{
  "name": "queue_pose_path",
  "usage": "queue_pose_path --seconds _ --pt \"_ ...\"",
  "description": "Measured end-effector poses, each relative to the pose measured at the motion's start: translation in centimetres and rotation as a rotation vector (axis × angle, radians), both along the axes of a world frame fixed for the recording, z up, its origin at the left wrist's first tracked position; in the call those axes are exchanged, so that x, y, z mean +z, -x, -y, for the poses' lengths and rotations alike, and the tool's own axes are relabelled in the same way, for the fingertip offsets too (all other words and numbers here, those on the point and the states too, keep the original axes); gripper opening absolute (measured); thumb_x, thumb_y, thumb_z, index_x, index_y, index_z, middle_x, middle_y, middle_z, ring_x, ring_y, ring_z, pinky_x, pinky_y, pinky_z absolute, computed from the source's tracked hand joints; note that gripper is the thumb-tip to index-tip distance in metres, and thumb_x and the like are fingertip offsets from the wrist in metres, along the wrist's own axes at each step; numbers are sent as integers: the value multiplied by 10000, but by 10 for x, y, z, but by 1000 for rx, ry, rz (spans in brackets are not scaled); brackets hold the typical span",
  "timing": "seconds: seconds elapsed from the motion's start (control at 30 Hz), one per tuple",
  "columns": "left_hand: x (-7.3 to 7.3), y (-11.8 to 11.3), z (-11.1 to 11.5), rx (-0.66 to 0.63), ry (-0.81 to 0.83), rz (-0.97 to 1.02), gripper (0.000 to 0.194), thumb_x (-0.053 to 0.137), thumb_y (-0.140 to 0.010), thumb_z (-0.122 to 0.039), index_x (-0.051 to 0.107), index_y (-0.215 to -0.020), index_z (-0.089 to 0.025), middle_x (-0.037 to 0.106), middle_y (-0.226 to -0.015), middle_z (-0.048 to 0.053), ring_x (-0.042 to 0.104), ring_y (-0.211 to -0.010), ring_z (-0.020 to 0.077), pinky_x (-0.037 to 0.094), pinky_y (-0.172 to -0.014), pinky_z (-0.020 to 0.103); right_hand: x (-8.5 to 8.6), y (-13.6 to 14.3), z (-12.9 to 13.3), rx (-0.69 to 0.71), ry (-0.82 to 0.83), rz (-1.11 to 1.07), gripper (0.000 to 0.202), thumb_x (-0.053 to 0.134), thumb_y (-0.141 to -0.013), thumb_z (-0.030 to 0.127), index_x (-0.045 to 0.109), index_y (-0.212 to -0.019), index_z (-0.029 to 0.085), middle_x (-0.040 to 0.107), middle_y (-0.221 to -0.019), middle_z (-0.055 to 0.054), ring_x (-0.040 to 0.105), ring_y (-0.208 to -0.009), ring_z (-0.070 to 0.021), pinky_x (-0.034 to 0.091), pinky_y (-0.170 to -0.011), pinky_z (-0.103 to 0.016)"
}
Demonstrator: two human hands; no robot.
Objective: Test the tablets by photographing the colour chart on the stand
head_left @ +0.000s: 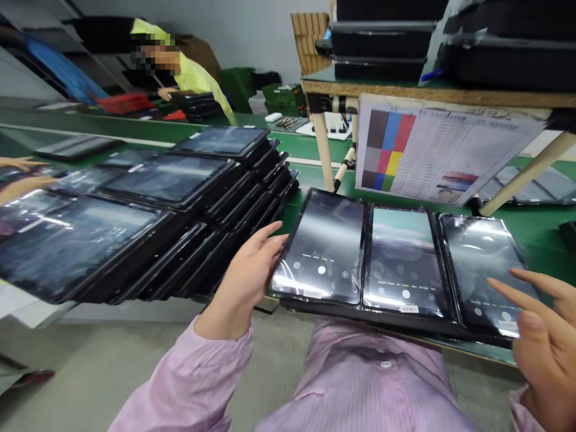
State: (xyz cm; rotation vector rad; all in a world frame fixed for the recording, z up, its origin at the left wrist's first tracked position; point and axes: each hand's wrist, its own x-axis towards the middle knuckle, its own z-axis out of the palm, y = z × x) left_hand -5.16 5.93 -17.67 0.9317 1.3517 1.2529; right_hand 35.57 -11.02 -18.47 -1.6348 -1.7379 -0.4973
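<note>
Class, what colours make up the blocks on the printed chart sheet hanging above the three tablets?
Printed chart sheet: black, blue, red, grey, pink, yellow and green blocks; head view.

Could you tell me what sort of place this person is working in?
Most likely an electronics factory test line: stacks of wrapped tablets on a long green bench, three lit tablets lying under a colour test chart, and a co-worker farther along.

Green bench top (531,231); black trays (189,240) holding dark glossy tablets (321,246). Chart (432,153): white sheet with black, blue, red, grey, pink, yellow and green blocks. Sleeve (189,384): pale pink with fine stripes. Co-worker's jacket (198,75): yellow.
</note>
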Motion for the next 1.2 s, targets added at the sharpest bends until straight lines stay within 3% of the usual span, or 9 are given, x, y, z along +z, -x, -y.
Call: queue_pose_path --seconds 0.1,0.27,0.37,0.53,0.6,0.77,0.93,1.07,1.2 --pt "14 -8 8 -139 90 187 515 849 -766 -360 746 -1212 -124 818 -961 119 775 -788 254 607 -599 293 17 27 -30 231 -35 -24 508 539 -1008 199 651 -1423 470 679 -1338 -72 672 -1168 -354 488 -973 -604" --pt "19 -14 19 -227 100 239 587 955 -678 -410 776 -1156 -121 831 -953 131 806 -859 320 667 -643 348 21 72 -72 408 60 7 276 534 -1060 296 770 -1193 246 716 -1293 -123 683 -1169 -311 535 -978 -552" --pt "19 -10 29 -152 18 207 701 1000 -618 -487 780 -1172 -118 837 -959 129 812 -910 334 687 -699 360 17 94 -82 423 202 -60 402 484 -1086 404 708 -1367 225 688 -1386 -162 663 -1261 -341 575 -1023 -591" --pt "20 -15 47 -134 -46 317 682 965 -691 -544 769 -1269 -237 845 -1067 80 805 -1030 338 692 -865 428 8 117 -79 601 259 -506 675 467 -1095 504 249 -1712 342 550 -1599 -116 630 -1383 -296 585 -1121 -541" --pt "18 -28 51 -184 -34 385 644 969 -691 -541 780 -1239 -260 845 -1093 78 802 -1052 339 684 -901 449 3 121 -75 639 153 -738 643 418 -1104 522 252 -1706 365 520 -1631 -89 604 -1421 -289 603 -1107 -511" --pt "6 -71 55 -302 -45 454 553 950 -729 -542 799 -1198 -289 831 -1194 76 766 -1178 340 640 -1018 488 -2 116 -73 456 27 -1150 617 288 -1095 581 449 -1607 276 602 -1553 -97 603 -1426 -296 624 -1078 -528" --pt "-17 -96 58 -234 -529 173 631 755 -933 -580 655 -1474 -270 621 -1573 116 542 -1500 325 447 -1254 451 2 103 -74 370 40 -1478 521 557 -972 703 708 -1207 263 794 -1204 -69 734 -1216 -319 662 -983 -531" --pt "-30 -95 63 -323 -778 -357 1147 864 -810 -614 258 -1715 -253 412 -1702 204 406 -1577 409 402 -1264 550 3 101 -72 411 29 -1578 494 696 -886 721 753 -1071 266 817 -1036 -43 783 -1051 -299 679 -919 -483" --pt "-31 -95 68 -281 -837 -653 1386 928 -726 -619 26 -1731 -310 394 -1657 221 449 -1524 443 443 -1202 617 2 103 -72 459 3 -1597 485 724 -877 725 784 -1020 265 817 -1008 -30 792 -954 -265 680 -891 -434"
